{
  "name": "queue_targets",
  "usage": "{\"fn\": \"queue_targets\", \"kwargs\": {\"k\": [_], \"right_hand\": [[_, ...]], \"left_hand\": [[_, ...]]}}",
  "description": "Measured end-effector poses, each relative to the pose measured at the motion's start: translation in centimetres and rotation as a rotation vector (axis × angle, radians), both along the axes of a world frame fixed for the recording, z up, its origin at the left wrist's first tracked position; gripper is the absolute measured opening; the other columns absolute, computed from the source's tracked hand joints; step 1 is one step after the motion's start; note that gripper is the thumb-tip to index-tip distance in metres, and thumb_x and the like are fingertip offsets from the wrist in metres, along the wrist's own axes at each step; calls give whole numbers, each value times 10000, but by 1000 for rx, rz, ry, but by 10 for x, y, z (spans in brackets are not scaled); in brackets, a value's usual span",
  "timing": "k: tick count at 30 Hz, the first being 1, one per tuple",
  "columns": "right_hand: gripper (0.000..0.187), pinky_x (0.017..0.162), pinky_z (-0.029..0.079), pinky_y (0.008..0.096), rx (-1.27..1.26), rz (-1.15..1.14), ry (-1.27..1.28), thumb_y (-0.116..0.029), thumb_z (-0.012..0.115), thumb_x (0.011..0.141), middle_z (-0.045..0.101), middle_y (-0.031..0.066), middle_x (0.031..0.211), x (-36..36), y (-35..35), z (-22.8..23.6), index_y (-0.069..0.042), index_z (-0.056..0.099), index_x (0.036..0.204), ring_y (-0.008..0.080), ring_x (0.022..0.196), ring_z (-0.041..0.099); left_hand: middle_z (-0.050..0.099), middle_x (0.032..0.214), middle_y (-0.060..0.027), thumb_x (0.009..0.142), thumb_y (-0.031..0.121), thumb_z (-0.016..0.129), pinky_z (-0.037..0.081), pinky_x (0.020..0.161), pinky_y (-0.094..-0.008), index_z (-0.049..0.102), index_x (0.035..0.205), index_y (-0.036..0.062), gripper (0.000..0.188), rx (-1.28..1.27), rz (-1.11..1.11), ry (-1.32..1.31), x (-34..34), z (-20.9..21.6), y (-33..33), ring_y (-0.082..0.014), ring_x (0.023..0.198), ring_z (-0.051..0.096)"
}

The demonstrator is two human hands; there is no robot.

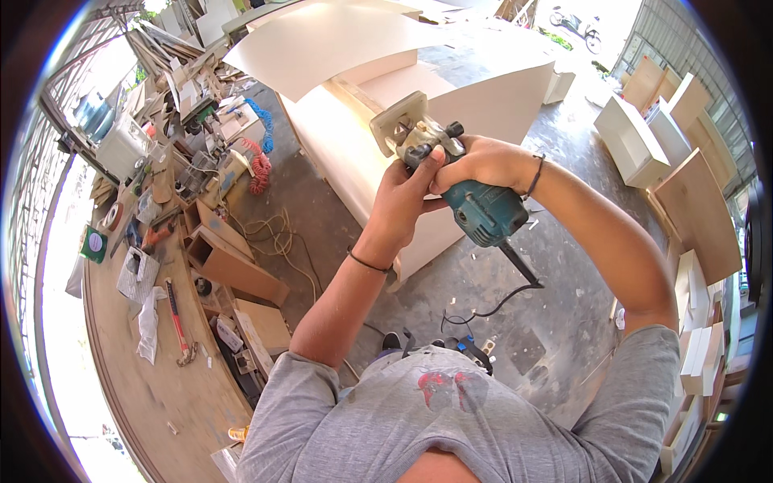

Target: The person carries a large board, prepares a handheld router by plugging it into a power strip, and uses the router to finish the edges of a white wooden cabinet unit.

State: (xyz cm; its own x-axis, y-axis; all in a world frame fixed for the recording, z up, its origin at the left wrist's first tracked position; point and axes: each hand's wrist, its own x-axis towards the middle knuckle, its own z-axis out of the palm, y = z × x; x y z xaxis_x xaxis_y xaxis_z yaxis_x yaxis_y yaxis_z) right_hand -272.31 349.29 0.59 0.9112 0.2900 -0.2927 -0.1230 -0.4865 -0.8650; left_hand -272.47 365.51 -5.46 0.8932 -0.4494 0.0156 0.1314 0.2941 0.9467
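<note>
A teal trim router (485,211) is held up in front of me, tilted, with its pale base plate (386,127) facing away. My right hand (493,163) wraps round the upper body of the tool, close to the base. My left hand (400,197) is closed at the metal base, its thumb pressing by a black knob (416,153); its other fingers are partly hidden behind the tool. From the motor end a black power cord (515,266) hangs down to the floor. Beyond the router stands a large white panelled cabinet (342,157) with an open-topped frame.
On my left a long wooden workbench (121,346) bears a red-handled hammer (175,312) and an orange tool (159,233). Beside it lie a yellowish cable (282,241), a red coiled hose (259,169) and a blue one (262,121). White drawer boxes (632,145) and panels (696,213) stand on the right.
</note>
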Motion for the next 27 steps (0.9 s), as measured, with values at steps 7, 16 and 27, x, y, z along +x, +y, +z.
{"fn": "queue_targets", "kwargs": {"k": [7, 16, 27], "right_hand": [[319, 564, 493, 244, -136, 42, -70, -271, 731, 675, 659, 59, 760, 2, 2, 16, -35, 692, 885, 120, 619, 616], [452, 693, 510, 295, 17, 231, -282, -253, 778, 613, 666, 91, 845, -13, 17, 19, -20, 646, 977, 177, 766, 628], [678, 863, 461, 408, -101, -9, -302, -239, 721, 685, 599, 229, 1032, -82, 1, -70, 29, 400, 1218, 387, 995, 583]], "left_hand": [[610, 956, -37, 917, 376, 560, 552, 714, -278, 564, 1096, 19, 399, -39, 64, -5, 0, 6, -2, -102, 824, 611], [587, 1060, -25, 910, 212, 583, 516, 727, -236, 473, 1221, 33, 375, -199, 129, -23, -16, 0, 12, -95, 894, 593], [583, 972, -6, 872, 134, 637, 491, 756, -253, 530, 1074, 64, 239, -398, 269, 226, -64, -74, -21, -100, 863, 586]]}}
